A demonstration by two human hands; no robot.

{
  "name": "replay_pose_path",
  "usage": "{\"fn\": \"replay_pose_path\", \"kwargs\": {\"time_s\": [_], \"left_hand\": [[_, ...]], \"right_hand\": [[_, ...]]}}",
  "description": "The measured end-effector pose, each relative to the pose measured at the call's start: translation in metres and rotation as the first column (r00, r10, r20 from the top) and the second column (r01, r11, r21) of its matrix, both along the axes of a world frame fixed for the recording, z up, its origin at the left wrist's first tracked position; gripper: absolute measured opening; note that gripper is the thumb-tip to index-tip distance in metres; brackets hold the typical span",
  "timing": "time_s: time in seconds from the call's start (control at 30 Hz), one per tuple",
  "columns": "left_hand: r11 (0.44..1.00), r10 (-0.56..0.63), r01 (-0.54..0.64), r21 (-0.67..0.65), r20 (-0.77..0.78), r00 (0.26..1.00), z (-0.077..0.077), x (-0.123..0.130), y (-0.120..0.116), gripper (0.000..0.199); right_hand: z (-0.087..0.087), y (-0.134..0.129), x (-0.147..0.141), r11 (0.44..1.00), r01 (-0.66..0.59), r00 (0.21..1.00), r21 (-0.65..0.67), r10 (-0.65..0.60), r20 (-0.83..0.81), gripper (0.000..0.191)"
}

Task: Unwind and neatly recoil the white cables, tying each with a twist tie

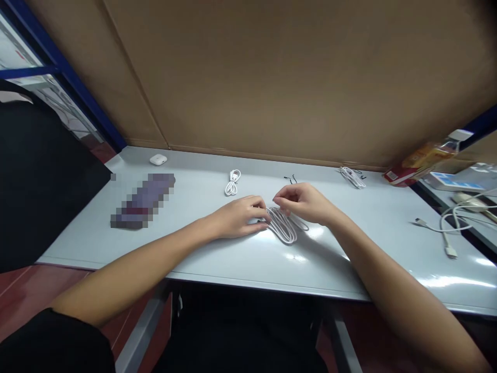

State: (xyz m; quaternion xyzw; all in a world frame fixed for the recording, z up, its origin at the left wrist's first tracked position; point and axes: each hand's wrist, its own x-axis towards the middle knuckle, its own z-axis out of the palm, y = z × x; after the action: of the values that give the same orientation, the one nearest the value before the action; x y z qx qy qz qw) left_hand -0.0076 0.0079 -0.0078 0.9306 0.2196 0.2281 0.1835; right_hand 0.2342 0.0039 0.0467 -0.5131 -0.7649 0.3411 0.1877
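A white USB-type cable (285, 230) lies in a loose coil of several loops on the desk, between my two hands. My left hand (244, 216) rests at the coil's left end, its fingers and thumb closed around that end. Just above the coil's upper right side is my right hand (305, 203), thumb and fingertips pinched together; whatever is between them is hidden. Small black twist ties (291, 179) lie right behind my right hand. Farther back on the desk sits a bundled white cable (232, 183), tied around its middle.
Another bundled cable (352, 177) lies at the back right. Loose white cables (446, 230) spread at the right, near a tilted bottle (438, 153) and a red box (399, 173). A white earbud case (158, 159) and a blurred-out object (143, 202) lie left. Cardboard (272, 77) walls the back.
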Motion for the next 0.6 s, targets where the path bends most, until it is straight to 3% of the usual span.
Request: {"fn": "replay_pose_path", "kwargs": {"time_s": [0.1, 0.2, 0.37, 0.47, 0.6], "left_hand": [[0.999, -0.006, 0.005, -0.048, -0.007, 1.0, 0.0, -0.001, 0.003, 0.019], [0.995, -0.001, -0.002, -0.099, -0.026, 1.0, 0.005, -0.002, 0.006, 0.02], [0.956, 0.142, -0.128, -0.266, 0.034, 0.989, 0.017, -0.006, 0.006, 0.022], [0.888, 0.259, -0.19, -0.418, 0.114, 0.959, 0.022, -0.008, 0.008, 0.025], [0.738, 0.387, -0.151, -0.658, 0.229, 0.893, 0.02, -0.01, 0.013, 0.032]], "right_hand": [[0.007, 0.004, 0.014, 0.999, -0.02, 0.995, 0.033, 0.017, 0.094, 0.023], [0.007, 0.007, 0.025, 0.995, -0.075, 0.969, -0.062, 0.087, 0.229, 0.026], [0.003, 0.009, 0.025, 0.982, -0.058, 0.947, -0.181, 0.112, 0.301, 0.025], [0.008, 0.01, 0.029, 0.984, -0.065, 0.952, -0.167, 0.111, 0.285, 0.028], [0.017, 0.012, 0.037, 0.987, -0.033, 0.984, -0.16, 0.061, 0.17, 0.041]]}}
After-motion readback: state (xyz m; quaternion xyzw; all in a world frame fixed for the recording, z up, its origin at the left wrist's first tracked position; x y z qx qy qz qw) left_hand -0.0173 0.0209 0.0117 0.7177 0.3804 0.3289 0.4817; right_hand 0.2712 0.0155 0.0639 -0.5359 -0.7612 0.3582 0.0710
